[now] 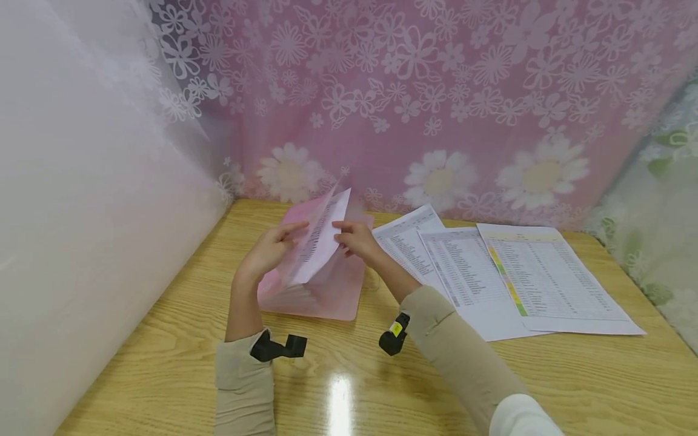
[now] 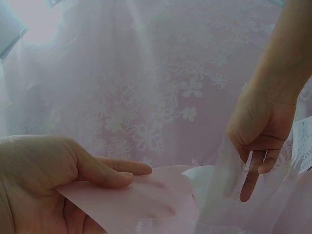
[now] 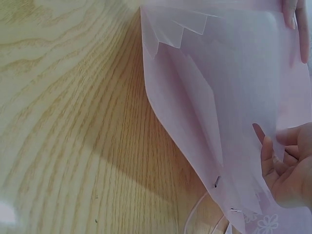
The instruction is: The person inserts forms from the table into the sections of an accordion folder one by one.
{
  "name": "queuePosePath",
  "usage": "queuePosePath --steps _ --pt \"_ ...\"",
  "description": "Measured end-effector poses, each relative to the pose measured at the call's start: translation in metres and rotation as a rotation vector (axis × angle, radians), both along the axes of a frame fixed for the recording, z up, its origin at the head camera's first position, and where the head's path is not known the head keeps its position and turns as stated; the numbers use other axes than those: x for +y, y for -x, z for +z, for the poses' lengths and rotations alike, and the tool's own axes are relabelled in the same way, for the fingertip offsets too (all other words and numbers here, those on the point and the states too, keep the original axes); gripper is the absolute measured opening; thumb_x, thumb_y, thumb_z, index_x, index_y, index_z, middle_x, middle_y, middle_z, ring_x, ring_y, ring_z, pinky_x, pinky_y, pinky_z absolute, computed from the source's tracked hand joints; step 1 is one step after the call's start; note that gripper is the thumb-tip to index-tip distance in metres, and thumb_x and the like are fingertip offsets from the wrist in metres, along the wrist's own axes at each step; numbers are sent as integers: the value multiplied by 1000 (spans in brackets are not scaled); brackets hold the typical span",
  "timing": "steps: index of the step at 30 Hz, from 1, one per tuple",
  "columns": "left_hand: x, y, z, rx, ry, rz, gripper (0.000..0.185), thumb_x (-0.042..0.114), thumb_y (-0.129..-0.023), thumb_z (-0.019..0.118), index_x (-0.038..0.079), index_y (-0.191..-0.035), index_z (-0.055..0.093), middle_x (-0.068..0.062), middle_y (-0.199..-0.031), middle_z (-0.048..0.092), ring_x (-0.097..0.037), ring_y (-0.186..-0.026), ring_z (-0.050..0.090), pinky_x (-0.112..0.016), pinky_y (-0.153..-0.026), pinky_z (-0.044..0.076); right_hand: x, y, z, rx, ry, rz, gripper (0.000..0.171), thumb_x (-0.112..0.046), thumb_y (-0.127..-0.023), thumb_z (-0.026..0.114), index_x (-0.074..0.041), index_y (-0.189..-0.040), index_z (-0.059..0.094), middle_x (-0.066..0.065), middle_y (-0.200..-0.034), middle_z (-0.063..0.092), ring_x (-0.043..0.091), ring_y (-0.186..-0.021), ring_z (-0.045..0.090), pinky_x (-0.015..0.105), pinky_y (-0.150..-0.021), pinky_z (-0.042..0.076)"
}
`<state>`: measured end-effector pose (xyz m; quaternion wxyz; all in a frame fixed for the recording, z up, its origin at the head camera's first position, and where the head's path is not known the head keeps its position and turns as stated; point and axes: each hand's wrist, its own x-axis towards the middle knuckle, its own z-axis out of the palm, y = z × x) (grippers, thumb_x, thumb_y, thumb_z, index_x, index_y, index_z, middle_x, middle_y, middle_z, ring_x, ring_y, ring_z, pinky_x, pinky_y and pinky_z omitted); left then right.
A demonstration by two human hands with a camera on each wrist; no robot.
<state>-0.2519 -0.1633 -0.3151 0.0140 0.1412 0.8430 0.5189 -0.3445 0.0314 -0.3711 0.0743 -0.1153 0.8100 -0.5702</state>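
Looks like the sleeve-handling step at the open pink folder.
Above folder: left hand pinches pink leaf, right hand pinches clear sleeve, printed sheet tilted between them. Loose printouts right of folder. Next move probably calls for leaves held apart.

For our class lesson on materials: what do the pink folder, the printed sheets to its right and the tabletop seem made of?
Pink folder: probably smooth plastic; its leaves look translucent.
Printed sheets: matt white paper, apparently, lying thin and flat.
Tabletop: wood or wood-look laminate, unclear which; it shows grain and a glossy highlight.
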Motion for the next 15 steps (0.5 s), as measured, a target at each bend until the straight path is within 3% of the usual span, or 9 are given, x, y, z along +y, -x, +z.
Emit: queuePosePath --steps 5,15 --pt "1 -1 1 -3 1 7 43 -3 -93 41 2 -136 45 -17 -139 37 -27 -121 35 -42 -92 31 3 -6 3 -26 -7 10 36 -8 -90 56 -3 -126 56 7 -83 57 12 -64 53 25 -53 48" --pt "0 1 1 16 11 20 43 -4 -93 42 2 -136 45 -15 -138 41 -26 -118 37 -42 -93 32 10 -27 7 -34 -14 75 26 -10 -91 57 -4 -115 64 10 -95 64 19 -73 64 33 -61 52"
